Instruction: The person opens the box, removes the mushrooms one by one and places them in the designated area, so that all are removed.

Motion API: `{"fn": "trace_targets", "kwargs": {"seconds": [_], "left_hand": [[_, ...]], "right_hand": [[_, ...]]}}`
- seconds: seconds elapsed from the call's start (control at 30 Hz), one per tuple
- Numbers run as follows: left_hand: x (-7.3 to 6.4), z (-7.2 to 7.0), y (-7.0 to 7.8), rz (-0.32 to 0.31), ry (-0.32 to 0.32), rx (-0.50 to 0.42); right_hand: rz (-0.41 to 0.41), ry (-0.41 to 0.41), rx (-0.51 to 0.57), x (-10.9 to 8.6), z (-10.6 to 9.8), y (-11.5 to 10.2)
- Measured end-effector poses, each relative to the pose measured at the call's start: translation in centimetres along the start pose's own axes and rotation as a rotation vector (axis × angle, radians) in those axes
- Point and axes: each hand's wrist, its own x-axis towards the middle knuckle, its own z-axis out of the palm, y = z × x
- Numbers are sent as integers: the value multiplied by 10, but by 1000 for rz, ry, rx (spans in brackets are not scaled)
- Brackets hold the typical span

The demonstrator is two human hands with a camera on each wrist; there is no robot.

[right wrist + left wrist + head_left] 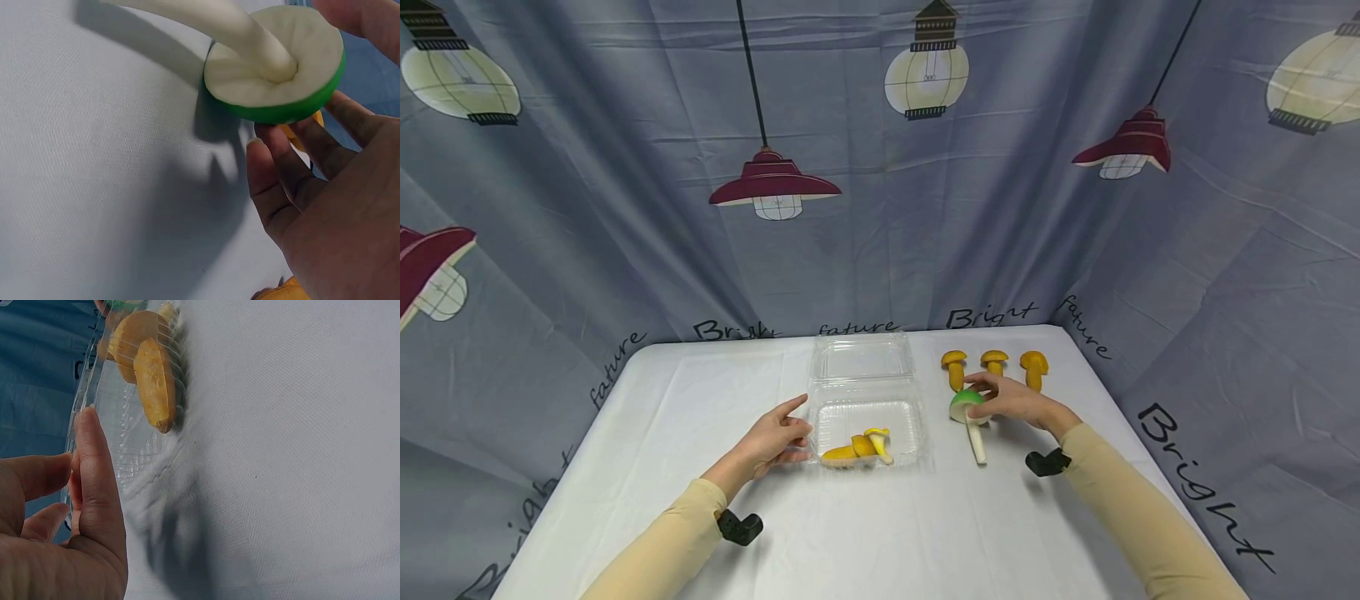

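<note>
My right hand (1011, 400) grips the green cap of a toy mushroom (250, 50) with a pale underside and a long white stem. In the right wrist view the thumb is at the cap's edge and the fingers lie behind it. The stem points toward the table's near side. My left hand (775, 437) is beside the left edge of a clear plastic clamshell box (906, 458), fingertips touching or very near its side. Inside the box, at the front, lie yellow mushrooms (862, 446); one elongated yellow mushroom (155, 384) shows through the wall in the left wrist view.
Beyond the right hand lie three yellow mushrooms, at left (954, 367), middle (994, 358) and right (1034, 367). The box's lid (862, 358) is folded back, away from me. A white cloth (865, 533) covers the table, and a grey-blue printed curtain (850, 250) hangs around it.
</note>
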Motion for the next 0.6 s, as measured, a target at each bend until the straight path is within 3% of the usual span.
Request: {"fn": "trace_targets", "kwargs": {"seconds": [0.6], "left_hand": [[-1, -1, 0, 4, -5, -8]], "right_hand": [[-8, 31, -45, -3, -7, 4]]}}
